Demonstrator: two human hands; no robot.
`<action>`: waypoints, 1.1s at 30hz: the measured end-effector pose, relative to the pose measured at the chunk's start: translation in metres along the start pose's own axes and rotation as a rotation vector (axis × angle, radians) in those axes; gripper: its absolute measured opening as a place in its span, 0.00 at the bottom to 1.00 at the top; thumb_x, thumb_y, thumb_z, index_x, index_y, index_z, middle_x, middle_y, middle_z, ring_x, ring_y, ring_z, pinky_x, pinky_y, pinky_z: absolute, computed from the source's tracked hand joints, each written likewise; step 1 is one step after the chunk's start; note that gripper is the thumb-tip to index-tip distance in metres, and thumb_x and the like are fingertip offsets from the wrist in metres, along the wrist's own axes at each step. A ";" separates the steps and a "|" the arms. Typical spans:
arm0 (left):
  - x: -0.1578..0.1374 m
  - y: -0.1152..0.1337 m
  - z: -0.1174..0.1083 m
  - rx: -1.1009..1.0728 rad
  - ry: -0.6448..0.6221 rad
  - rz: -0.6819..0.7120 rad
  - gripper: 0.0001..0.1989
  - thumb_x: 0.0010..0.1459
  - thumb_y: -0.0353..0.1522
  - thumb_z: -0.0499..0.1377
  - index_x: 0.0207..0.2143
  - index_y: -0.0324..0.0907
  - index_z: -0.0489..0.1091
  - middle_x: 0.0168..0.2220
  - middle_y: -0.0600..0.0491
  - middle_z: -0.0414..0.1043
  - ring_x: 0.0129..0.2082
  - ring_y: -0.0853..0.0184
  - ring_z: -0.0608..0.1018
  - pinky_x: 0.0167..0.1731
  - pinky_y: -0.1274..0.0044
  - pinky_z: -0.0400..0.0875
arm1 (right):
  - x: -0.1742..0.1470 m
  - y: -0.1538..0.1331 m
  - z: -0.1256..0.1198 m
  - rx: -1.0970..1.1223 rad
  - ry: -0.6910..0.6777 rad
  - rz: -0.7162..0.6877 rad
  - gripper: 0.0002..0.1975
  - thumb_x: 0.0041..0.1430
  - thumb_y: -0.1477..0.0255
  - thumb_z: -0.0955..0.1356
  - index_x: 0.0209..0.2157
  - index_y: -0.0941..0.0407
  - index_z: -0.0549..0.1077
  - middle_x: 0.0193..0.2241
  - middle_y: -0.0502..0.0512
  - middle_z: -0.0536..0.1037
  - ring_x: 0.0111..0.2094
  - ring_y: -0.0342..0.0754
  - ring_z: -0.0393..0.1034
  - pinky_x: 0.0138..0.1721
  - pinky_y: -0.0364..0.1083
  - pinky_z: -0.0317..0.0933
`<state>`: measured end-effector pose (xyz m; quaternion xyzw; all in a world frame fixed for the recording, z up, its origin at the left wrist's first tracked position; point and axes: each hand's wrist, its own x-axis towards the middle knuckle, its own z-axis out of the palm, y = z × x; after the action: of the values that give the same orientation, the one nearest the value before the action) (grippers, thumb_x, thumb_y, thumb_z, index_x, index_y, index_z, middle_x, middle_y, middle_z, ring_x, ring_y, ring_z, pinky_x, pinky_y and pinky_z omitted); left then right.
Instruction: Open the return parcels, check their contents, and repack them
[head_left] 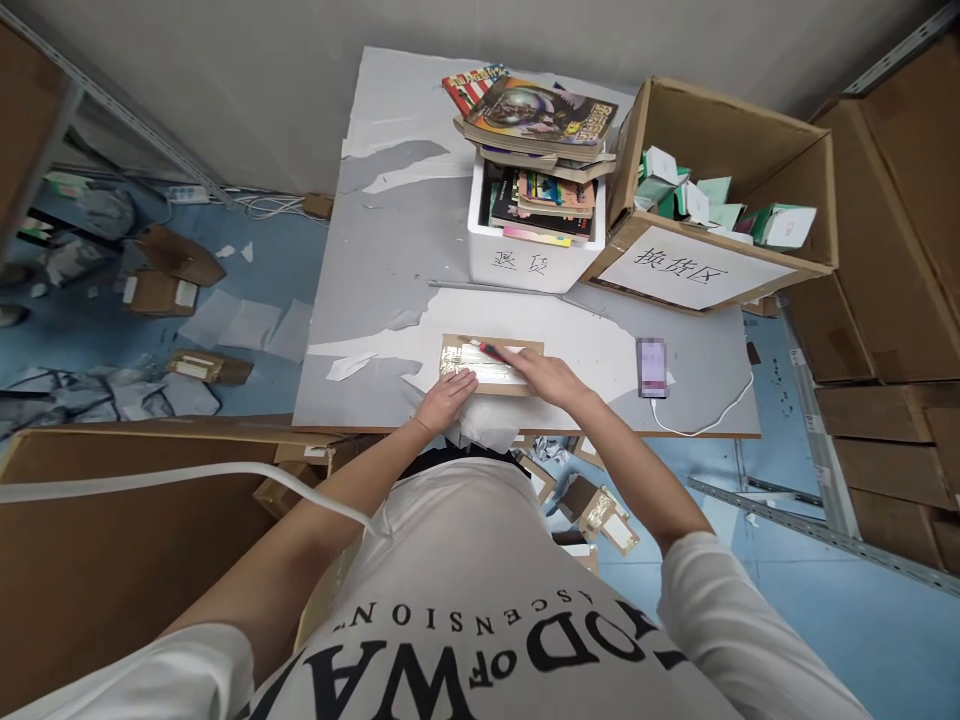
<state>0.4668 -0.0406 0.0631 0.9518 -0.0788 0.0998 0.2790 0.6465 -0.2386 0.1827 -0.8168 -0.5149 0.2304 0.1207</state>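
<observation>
The person's left forearm (375, 475) and right forearm (637, 462) converge ahead of the torso (457, 540). The left hand (444, 400) lies palm down, fingers forward; the right hand (553, 378), slightly farther forward, points leftward, curled in a grip.

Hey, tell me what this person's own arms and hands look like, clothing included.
The left hand and right hand are bare, without gloves. A thin band seems to circle the left wrist. Both forearms are uncovered below loose white sleeves, part of a white shirt with black lettering. A white cable crosses in front of the left arm.
</observation>
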 end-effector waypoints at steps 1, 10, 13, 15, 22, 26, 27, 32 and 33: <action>0.000 -0.001 0.001 0.002 0.008 0.006 0.22 0.62 0.25 0.46 0.57 0.40 0.64 0.55 0.41 0.69 0.61 0.59 0.64 0.58 0.58 0.61 | 0.010 -0.010 -0.005 -0.091 -0.085 -0.056 0.31 0.64 0.76 0.57 0.66 0.42 0.47 0.48 0.55 0.71 0.44 0.51 0.70 0.42 0.47 0.61; -0.001 -0.002 0.007 -0.019 0.042 0.011 0.22 0.61 0.25 0.46 0.56 0.40 0.65 0.55 0.42 0.69 0.61 0.59 0.65 0.58 0.58 0.61 | 0.034 -0.035 -0.009 -0.417 -0.253 -0.135 0.33 0.64 0.79 0.55 0.66 0.39 0.44 0.49 0.59 0.69 0.40 0.50 0.72 0.39 0.47 0.60; -0.001 -0.001 0.006 -0.008 0.048 0.007 0.21 0.62 0.25 0.46 0.55 0.39 0.66 0.54 0.42 0.70 0.61 0.59 0.65 0.58 0.59 0.62 | 0.033 -0.042 -0.011 -0.431 -0.268 -0.092 0.33 0.64 0.79 0.55 0.65 0.38 0.43 0.50 0.59 0.69 0.39 0.50 0.73 0.40 0.48 0.60; 0.000 0.000 0.005 -0.011 0.052 0.008 0.21 0.62 0.25 0.46 0.54 0.38 0.67 0.54 0.42 0.70 0.60 0.60 0.66 0.58 0.59 0.63 | 0.033 -0.045 -0.013 -0.448 -0.277 -0.085 0.33 0.64 0.79 0.55 0.65 0.38 0.43 0.50 0.59 0.70 0.39 0.51 0.73 0.39 0.47 0.60; 0.002 -0.001 0.003 -0.057 0.052 0.000 0.21 0.62 0.25 0.45 0.54 0.40 0.67 0.54 0.43 0.70 0.60 0.61 0.67 0.58 0.60 0.62 | 0.006 -0.016 -0.029 -0.478 -0.321 0.004 0.35 0.61 0.81 0.57 0.65 0.38 0.48 0.49 0.60 0.71 0.35 0.51 0.73 0.35 0.48 0.59; 0.001 -0.003 0.004 -0.053 0.073 0.008 0.21 0.61 0.25 0.46 0.54 0.41 0.68 0.53 0.43 0.71 0.59 0.61 0.68 0.58 0.60 0.63 | -0.034 0.016 -0.048 -0.530 -0.342 0.098 0.37 0.59 0.83 0.57 0.63 0.36 0.52 0.44 0.59 0.74 0.32 0.50 0.73 0.34 0.48 0.58; 0.001 -0.003 0.005 -0.052 0.080 0.010 0.21 0.61 0.25 0.46 0.53 0.41 0.68 0.53 0.43 0.72 0.58 0.61 0.68 0.58 0.61 0.63 | -0.043 0.021 -0.051 -0.539 -0.345 0.119 0.37 0.58 0.84 0.57 0.63 0.35 0.52 0.42 0.59 0.74 0.31 0.49 0.73 0.33 0.47 0.58; 0.002 -0.005 0.006 -0.022 0.096 0.013 0.21 0.60 0.25 0.47 0.52 0.42 0.70 0.52 0.44 0.72 0.56 0.61 0.70 0.57 0.62 0.64 | -0.066 0.030 -0.061 -0.591 -0.342 0.157 0.41 0.55 0.86 0.57 0.63 0.34 0.51 0.42 0.59 0.74 0.29 0.48 0.74 0.31 0.47 0.58; 0.002 -0.005 0.005 -0.012 0.097 0.014 0.21 0.59 0.25 0.48 0.51 0.42 0.70 0.51 0.44 0.73 0.56 0.60 0.71 0.57 0.62 0.64 | -0.067 0.029 -0.062 -0.607 -0.347 0.156 0.40 0.56 0.86 0.57 0.63 0.34 0.51 0.42 0.59 0.73 0.29 0.48 0.74 0.30 0.46 0.58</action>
<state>0.4708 -0.0396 0.0566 0.9436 -0.0724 0.1475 0.2874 0.6760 -0.3091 0.2410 -0.8011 -0.5088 0.2105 -0.2346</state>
